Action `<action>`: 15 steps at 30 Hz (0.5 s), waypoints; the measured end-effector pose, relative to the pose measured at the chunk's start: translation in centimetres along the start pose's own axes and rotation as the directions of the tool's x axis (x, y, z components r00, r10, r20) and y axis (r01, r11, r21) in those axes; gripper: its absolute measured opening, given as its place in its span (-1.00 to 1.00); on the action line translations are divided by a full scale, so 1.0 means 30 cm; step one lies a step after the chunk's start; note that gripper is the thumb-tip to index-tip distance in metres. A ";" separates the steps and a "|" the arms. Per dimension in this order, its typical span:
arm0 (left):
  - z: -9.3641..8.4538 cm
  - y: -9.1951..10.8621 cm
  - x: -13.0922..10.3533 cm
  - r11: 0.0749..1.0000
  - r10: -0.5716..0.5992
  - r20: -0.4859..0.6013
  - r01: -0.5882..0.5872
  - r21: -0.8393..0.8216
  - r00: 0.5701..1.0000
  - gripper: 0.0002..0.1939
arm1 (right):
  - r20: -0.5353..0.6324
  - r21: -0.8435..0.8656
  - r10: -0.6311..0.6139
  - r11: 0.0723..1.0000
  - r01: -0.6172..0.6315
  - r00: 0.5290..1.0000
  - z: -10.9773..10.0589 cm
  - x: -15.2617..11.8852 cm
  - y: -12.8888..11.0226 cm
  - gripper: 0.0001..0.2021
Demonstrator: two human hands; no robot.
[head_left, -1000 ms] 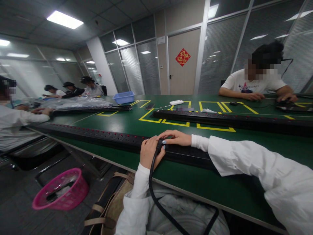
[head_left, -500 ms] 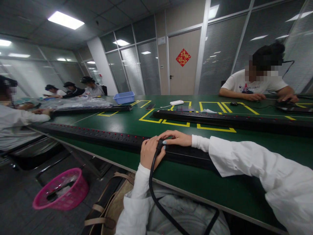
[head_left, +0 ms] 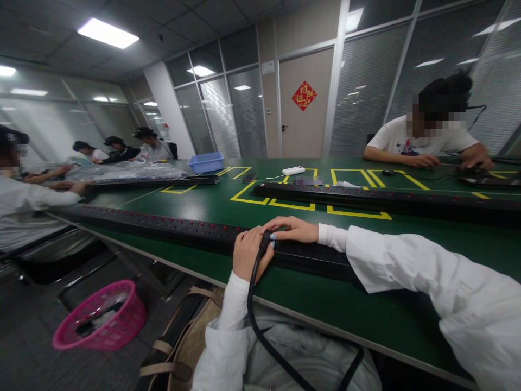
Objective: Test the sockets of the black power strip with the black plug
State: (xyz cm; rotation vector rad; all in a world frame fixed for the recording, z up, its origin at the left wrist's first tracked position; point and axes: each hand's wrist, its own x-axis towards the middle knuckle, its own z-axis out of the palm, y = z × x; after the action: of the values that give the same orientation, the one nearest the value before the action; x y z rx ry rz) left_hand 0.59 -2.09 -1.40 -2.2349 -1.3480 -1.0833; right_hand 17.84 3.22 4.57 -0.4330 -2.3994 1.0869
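Note:
A long black power strip (head_left: 179, 230) with a row of small red parts lies along the near edge of the green table. My left hand (head_left: 249, 253) is closed round a black plug (head_left: 265, 240) on top of the strip, its thumb on the near side. From the plug a thick black cable (head_left: 260, 331) hangs down over my lap. My right hand (head_left: 293, 229) rests on the strip with bent fingers, its thumb pressed against the plug and its fingertips meeting my left hand. The plug's underside is hidden.
Another black strip (head_left: 366, 197) lies farther back, near a white device (head_left: 296, 170) and yellow tape outlines. A blue bin (head_left: 205, 162) and plastic-wrapped strips sit left. A pink basket (head_left: 138, 315) stands on the floor. Other people sit at the left and right.
Both my hands stay in place on the plug and strip. At the left, a person's hands have shifted over the plastic-wrapped goods.

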 end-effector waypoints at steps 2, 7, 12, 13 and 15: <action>0.000 0.000 0.000 1.000 0.001 0.000 -0.001 0.000 1.000 -0.73 | -0.001 -0.007 0.015 1.000 -0.015 1.000 0.000 -0.001 -0.008 -0.68; 0.000 0.002 -0.001 1.000 -0.001 -0.003 0.001 0.004 1.000 -0.73 | -0.002 -0.022 0.052 0.998 -0.052 0.999 0.002 -0.002 -0.020 -0.68; 0.002 -0.001 -0.001 1.000 0.001 -0.005 -0.001 0.000 1.000 -0.74 | -0.003 -0.029 0.064 0.998 -0.064 0.998 0.003 -0.003 -0.024 -0.69; 0.002 -0.002 -0.001 1.000 0.001 -0.008 -0.001 0.000 1.000 -0.74 | -0.001 -0.028 0.056 0.998 -0.056 0.998 0.003 -0.003 -0.024 -0.69; 0.003 -0.002 -0.001 1.000 0.004 -0.012 -0.004 0.000 1.000 -0.74 | 0.005 -0.021 0.045 0.999 -0.045 0.999 0.002 -0.002 -0.022 -0.69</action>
State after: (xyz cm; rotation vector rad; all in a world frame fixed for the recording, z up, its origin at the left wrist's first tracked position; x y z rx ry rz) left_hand 0.56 -2.03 -1.47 -2.2265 -1.3380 -1.0945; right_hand 17.81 2.74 5.01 -0.4940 -2.4182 1.0843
